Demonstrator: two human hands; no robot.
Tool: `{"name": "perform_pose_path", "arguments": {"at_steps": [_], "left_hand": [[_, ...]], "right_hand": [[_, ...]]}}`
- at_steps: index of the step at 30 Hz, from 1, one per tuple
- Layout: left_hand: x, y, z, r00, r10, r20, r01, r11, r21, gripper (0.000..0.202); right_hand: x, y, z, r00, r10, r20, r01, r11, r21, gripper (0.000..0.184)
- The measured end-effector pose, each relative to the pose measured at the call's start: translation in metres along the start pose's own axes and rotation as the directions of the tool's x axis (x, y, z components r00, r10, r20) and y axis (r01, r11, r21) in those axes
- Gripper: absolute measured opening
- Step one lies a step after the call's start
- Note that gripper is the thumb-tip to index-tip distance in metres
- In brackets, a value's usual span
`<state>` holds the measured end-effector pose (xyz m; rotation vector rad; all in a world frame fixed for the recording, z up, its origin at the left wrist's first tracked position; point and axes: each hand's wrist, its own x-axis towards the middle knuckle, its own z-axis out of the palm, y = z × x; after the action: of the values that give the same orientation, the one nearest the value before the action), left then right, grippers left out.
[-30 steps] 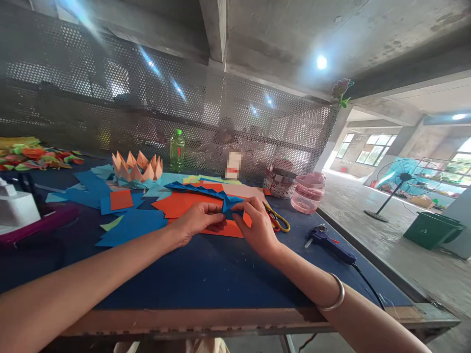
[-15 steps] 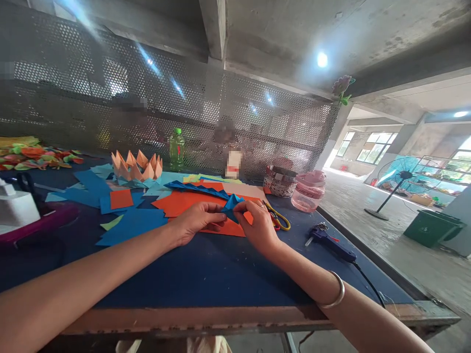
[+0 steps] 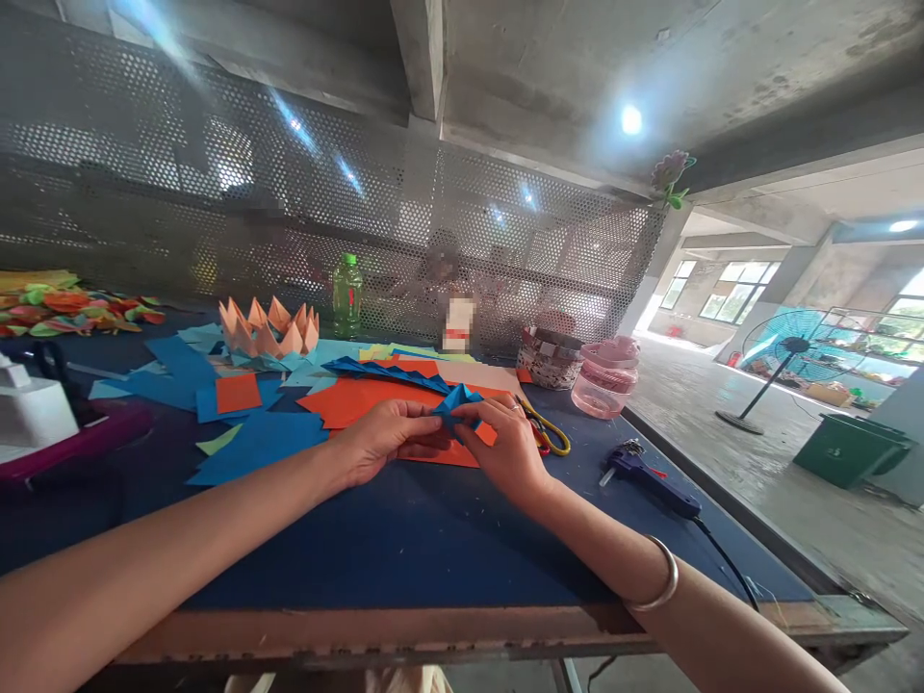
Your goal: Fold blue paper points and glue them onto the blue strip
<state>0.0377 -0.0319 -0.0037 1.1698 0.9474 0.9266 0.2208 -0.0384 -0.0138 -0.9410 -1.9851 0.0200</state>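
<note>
Between my two hands is a small folded piece of blue paper [image 3: 457, 397], with a pointed top. My left hand [image 3: 390, 435] pinches its left side between thumb and fingers. On its right side, the thumb and fingers of my right hand [image 3: 501, 438] are closed on the same paper. Just behind lies a strip of folded blue paper points [image 3: 390, 373], resting on orange paper sheets [image 3: 353, 397]. Scissors with yellow and red handles [image 3: 552, 438] lie right of my right hand, partly hidden by it.
A purple glue gun [image 3: 654, 481] with a black cord lies at the right. Behind stand a pink water bottle [image 3: 604, 380], a patterned round container [image 3: 549, 356], a green bottle [image 3: 347, 296] and a peach paper crown shape [image 3: 270, 329]. Blue sheets [image 3: 260, 448] lie left. A perforated screen [image 3: 491, 212] closes the back.
My right fingers have shifted slightly left over the blue paper, and its folded point has turned a little. Both hands keep hold of it.
</note>
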Motion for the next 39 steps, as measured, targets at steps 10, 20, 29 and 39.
{"name": "perform_pose_path", "arguments": {"at_steps": [10,20,29,39], "left_hand": [[0.001,0.0,0.0,1.0,-0.005,0.022,0.005,1.0,-0.006,0.026],[0.0,0.001,-0.001,0.999,-0.02,0.026,0.02,1.0,-0.015,0.023],[-0.002,0.002,-0.001,0.999,-0.015,0.05,0.016,0.999,-0.027,0.015],[-0.004,0.006,0.001,1.0,-0.023,0.017,0.024,0.999,-0.048,0.013]], "right_hand": [[0.0,0.003,0.002,0.998,-0.06,-0.025,0.059,0.998,-0.025,0.014],[-0.002,0.005,0.001,0.983,-0.178,-0.038,0.173,0.978,-0.112,0.011],[-0.002,0.009,0.0,0.938,-0.347,0.008,0.337,0.905,-0.258,0.013],[-0.002,0.013,-0.002,0.905,-0.422,0.061,0.417,0.846,-0.334,0.016]]}}
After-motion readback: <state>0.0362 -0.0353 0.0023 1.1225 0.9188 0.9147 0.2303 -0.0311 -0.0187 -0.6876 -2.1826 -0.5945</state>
